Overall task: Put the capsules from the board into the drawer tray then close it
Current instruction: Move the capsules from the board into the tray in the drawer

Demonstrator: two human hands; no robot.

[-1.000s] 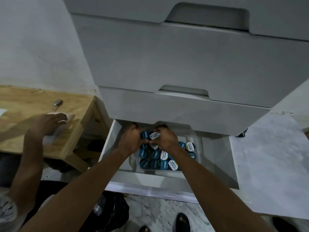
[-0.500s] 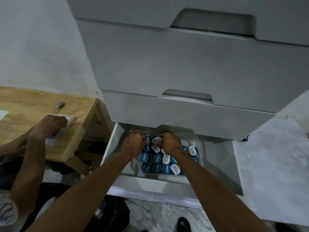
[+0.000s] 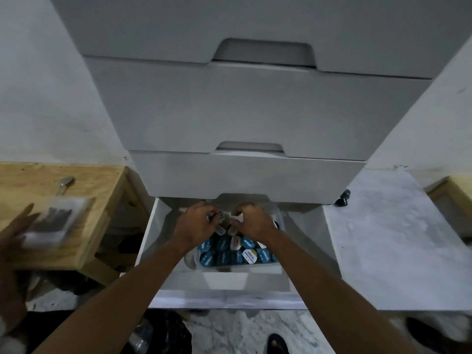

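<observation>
Left hand [image 3: 195, 223] and right hand [image 3: 251, 222], fingers curled, pinch round foil-topped capsules [image 3: 229, 249] over the clear plastic tray [image 3: 191, 259] in the white drawer [image 3: 224, 297].

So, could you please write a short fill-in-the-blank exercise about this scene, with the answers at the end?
1. Both hands, the left hand and the right hand, reach into the ____ drawer of the white cabinet.
2. The capsules in the tray have mostly ____ lids.
3. A metal spoon lies on the ____ table at the left.
4. The drawer is at present ____.

Answers: bottom; blue; wooden; open
</observation>
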